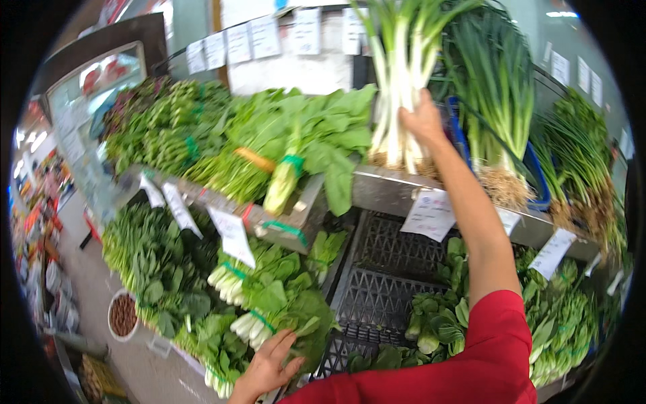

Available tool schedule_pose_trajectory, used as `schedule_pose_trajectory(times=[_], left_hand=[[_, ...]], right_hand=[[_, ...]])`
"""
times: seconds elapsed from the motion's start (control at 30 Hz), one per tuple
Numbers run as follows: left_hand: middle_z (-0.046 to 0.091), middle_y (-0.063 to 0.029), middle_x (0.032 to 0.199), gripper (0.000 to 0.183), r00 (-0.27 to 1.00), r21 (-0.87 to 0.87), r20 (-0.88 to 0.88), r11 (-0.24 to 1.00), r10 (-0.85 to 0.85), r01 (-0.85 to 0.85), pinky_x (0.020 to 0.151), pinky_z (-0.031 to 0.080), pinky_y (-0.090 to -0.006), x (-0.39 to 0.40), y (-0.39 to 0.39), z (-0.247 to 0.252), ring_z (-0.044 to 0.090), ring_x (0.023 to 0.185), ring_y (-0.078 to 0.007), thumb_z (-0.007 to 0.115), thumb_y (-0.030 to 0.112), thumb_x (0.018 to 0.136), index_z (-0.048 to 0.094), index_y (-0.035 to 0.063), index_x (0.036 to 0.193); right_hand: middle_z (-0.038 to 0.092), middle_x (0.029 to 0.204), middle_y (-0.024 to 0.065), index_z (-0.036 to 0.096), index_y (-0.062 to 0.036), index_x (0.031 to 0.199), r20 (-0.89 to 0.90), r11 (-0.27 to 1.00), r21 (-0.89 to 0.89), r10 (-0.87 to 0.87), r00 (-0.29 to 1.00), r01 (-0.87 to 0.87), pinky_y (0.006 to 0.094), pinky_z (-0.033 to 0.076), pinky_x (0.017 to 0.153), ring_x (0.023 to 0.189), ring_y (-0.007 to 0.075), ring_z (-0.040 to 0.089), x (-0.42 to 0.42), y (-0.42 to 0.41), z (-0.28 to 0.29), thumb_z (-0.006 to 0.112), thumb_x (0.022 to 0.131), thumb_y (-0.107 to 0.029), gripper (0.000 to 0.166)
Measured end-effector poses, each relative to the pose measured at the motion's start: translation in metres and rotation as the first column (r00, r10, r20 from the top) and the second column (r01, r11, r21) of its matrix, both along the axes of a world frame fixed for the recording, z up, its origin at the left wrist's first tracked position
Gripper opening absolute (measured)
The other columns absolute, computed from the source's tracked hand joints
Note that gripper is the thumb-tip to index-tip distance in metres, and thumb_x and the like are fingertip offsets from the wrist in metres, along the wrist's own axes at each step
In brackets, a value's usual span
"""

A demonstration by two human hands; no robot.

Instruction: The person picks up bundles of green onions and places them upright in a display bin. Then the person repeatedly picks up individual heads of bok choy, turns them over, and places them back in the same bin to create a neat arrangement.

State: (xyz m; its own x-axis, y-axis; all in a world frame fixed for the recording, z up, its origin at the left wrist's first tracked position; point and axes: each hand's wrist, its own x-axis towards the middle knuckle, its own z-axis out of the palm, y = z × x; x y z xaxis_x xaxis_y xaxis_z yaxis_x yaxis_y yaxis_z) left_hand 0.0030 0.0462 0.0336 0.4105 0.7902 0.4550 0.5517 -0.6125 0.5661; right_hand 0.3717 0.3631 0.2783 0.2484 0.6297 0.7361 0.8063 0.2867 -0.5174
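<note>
My right hand (426,121) reaches up to the upper shelf and grips long white-stalked leeks (398,96), thumb across the stalks. They stand upright with their roots low against the shelf's edge. On the lower tier my left hand (272,361) touches the leaves beside a bunch of white-stemmed bok choy (257,325); its thumb is apart from the fingers and nothing shows in its grasp. Another bok choy bunch (229,285), tied with green tape, lies just beyond. Left of the leeks sits a taped bundle of leafy greens (287,177).
More green-topped leeks (499,106) stand in a blue basket (540,194) at right. Black plastic crates (378,298) lie below the metal shelf edge (383,189), where paper signs (429,214) with writing hang. A white bucket (122,315) of brown items stands on the floor at left.
</note>
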Motion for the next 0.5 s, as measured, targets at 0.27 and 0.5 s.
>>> schedule_pose_trajectory(times=[0.27,0.5], left_hand=[[0.062,-0.0213,0.100,0.035,0.997,-0.041,0.050,0.998,0.054,-0.052,0.076,0.050,-0.0391,0.004,-0.032,-0.013,0.061,0.089,-0.0382,0.068,0.012,0.078,0.057,-0.0006,0.109],[0.060,-0.0191,0.085,0.031,0.998,-0.125,0.015,0.991,0.057,-0.055,0.067,0.048,-0.0421,-0.003,-0.047,-0.028,0.058,0.078,-0.0378,0.066,0.012,0.077,0.057,-0.0020,0.103]], right_hand=[[0.051,0.115,0.0355,0.034,0.0106,0.129,0.203,0.999,0.025,-0.038,0.978,0.034,0.0430,0.040,0.094,0.109,0.0445,0.051,0.014,0.011,-0.009,0.059,0.078,-0.036,0.073],[0.054,0.110,0.0296,0.047,0.0065,0.117,0.360,0.931,-0.157,-0.255,0.897,0.328,0.0510,0.042,0.088,0.103,0.0443,0.053,0.000,-0.005,-0.009,0.055,0.081,-0.031,0.053]])
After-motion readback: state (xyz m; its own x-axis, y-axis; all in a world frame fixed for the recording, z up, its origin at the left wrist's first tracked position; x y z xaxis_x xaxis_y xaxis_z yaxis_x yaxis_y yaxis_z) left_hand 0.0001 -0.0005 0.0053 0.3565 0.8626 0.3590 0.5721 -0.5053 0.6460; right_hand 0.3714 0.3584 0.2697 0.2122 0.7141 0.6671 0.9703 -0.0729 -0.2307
